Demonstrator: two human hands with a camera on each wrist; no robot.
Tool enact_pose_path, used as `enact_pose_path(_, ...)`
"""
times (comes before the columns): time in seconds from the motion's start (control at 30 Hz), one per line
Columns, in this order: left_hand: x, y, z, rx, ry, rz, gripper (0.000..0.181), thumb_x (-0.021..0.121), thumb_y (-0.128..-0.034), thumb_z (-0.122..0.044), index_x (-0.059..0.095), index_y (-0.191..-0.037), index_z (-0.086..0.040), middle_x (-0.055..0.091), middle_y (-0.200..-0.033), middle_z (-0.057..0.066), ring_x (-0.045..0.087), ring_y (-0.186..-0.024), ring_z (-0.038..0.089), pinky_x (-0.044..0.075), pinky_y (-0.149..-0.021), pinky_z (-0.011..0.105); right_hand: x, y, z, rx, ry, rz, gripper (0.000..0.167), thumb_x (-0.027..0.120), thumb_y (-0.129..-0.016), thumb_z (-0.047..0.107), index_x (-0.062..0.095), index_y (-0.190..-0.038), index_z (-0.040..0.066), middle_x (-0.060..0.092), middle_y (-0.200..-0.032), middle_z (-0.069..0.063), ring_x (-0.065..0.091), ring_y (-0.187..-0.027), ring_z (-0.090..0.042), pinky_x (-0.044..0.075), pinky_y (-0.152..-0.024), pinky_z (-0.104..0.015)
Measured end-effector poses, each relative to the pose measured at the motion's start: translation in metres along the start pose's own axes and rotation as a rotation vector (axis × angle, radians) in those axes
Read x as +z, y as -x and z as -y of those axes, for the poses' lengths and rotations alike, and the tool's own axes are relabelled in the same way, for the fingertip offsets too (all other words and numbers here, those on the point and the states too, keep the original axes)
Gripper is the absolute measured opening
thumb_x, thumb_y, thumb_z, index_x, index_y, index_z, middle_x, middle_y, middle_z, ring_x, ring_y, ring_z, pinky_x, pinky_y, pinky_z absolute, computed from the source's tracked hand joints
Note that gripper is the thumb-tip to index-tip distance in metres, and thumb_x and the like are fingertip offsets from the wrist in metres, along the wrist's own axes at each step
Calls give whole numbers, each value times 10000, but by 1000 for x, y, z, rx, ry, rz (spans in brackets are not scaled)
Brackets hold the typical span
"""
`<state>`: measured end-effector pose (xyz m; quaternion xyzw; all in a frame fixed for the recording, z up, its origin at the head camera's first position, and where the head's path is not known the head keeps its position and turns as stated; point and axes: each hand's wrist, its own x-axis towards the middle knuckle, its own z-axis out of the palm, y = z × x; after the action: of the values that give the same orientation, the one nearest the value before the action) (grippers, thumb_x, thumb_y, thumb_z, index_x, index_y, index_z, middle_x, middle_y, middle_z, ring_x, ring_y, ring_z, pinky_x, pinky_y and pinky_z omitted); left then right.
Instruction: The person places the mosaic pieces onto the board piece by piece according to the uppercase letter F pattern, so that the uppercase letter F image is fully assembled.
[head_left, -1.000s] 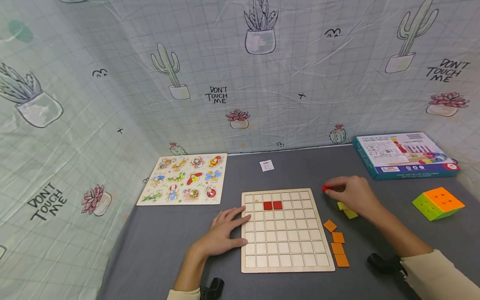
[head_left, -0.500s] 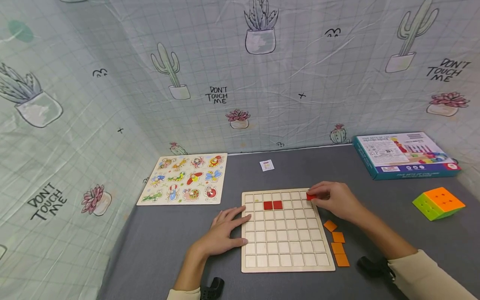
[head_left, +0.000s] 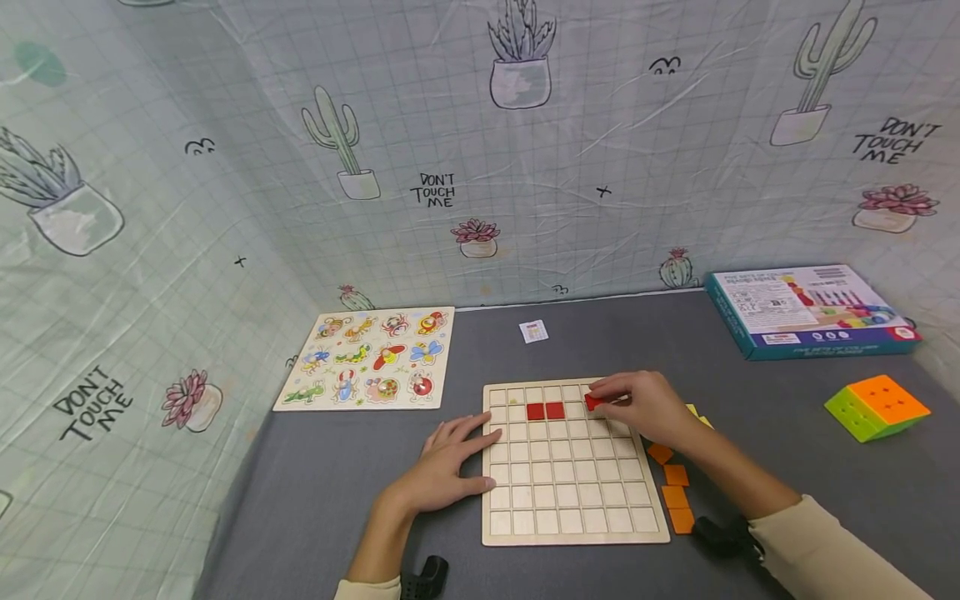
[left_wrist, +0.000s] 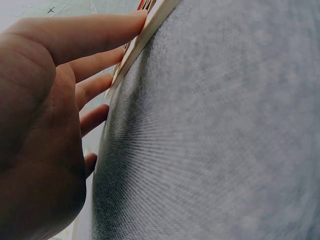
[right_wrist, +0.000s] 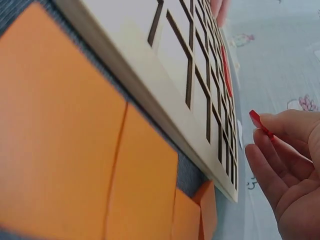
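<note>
Pinching a red tile (head_left: 592, 402) over the far rows of the wooden grid board (head_left: 570, 498), the right hand (head_left: 641, 407) has something probably light, stiff, smooth; opposite edges seem the safest hold. The left hand (head_left: 448, 467), fingers spread, touches the board's left edge.

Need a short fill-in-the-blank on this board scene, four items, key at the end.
1. The right hand pinches a ____ tile.
2. The left hand touches the ____ edge of the board, as the head view shows it.
3. The number of red tiles lying side by side on the board is ____.
4. The top face of the cube is ____.

Missing words: red; left; two; orange.
</note>
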<state>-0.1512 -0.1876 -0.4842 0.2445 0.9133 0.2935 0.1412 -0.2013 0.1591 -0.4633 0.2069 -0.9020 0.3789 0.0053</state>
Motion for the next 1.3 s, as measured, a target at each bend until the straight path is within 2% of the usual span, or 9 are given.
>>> enact_pose_path(0.2,0,0,-1,5,4,-4,671,700,-919,-352,486,-1537,-201,291,-1695,50,246,-1540,348,132,-1184,733,11,-2,0,10,-10,10,218,792,-873,120,808,-1083,66,778,-1146,-129,729,-1088,-333,631,-814,-336)
enact_pose_path(0.53,0,1,-1,6,-3,-14,676,710,-910,-355,495,-1531,-195,310,-1685,58,264,-1528,352,147,-1181,727,20,-8,6,24,23,57,230,781,-892,164,801,-1109,91,796,-1084,-70,747,-962,-218,622,-835,-370)
enact_pose_path(0.77,0,1,0,22,-4,-24,672,709,-910,-359,503,-1525,-182,322,-1678,69,280,-1514,352,155,-1178,726,24,-11,7,44,37,65,216,778,-891,160,808,-1094,92,794,-1092,-86,734,-1004,-259,609,-876,-429)
enact_pose_path(1.13,1,0,1,22,-3,-6,676,706,-930,-348,472,-1544,-188,288,-1696,57,257,-1537,352,130,-1196,718,28,-13,7,41,53,60,209,789,-876,142,812,-1079,103,795,-1081,-73,728,-972,-227,610,-850,-394)
enact_pose_path(1.3,1,0,1,13,3,0,666,700,-942,-334,465,-1548,-190,275,-1702,52,245,-1544,347,111,-1205,713,29,-14,7,32,59,59,205,788,-873,126,812,-1075,99,796,-1070,-75,724,-978,-236,606,-859,-414)
